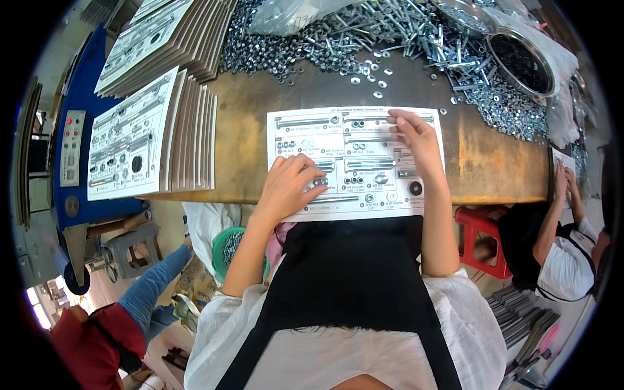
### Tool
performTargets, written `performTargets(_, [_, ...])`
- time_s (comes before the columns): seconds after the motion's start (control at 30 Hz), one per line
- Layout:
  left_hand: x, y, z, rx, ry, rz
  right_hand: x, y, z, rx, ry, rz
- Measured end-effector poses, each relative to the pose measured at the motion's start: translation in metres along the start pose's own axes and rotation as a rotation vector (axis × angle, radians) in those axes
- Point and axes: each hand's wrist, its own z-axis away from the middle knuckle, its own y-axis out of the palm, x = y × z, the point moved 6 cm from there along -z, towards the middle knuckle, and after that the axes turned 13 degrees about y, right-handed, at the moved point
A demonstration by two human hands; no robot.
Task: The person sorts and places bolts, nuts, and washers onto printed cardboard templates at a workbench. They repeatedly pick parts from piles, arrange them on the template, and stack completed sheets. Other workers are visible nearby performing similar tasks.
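Note:
A white printed hardware card (354,207) lies in front of me at the table's near edge. Bolts, nuts and washers show in its outlined boxes; I cannot tell which are real parts and which are printed. My left hand (289,185) rests on the card's left half, fingers and thumb apart beside a row of small nuts. Over the upper right part is my right hand (419,140), its fingers loosely bent and apart near a long bolt (370,119). Nothing shows held in either hand. A black round piece (415,188) sits at the card's lower right.
Stacks of similar cards (130,140) stand at the left. Heaped nuts (273,55), loose bolts (383,26) and washers (381,84) cover the far side, beside a metal bowl (549,81) of black pieces. A red stool (478,240) and a co-worker (565,253) are at the right.

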Motion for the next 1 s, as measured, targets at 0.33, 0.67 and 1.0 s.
performTargets(0.33, [0.103, 0.051, -0.158, -0.235, -0.293, 0.063, 0.019, 0.009, -0.088, -0.389, -0.265, 0.789])
performTargets(0.67, [0.124, 0.079, -0.177, -0.235, -0.390, 0.341, 0.021, 0.014, -0.090, -0.259, -0.210, 0.608])
performTargets(1.0, [0.050, 0.027, -0.160, -0.286, 0.073, 0.285, 0.024, 0.011, -0.077, 0.242, 0.134, 0.076])
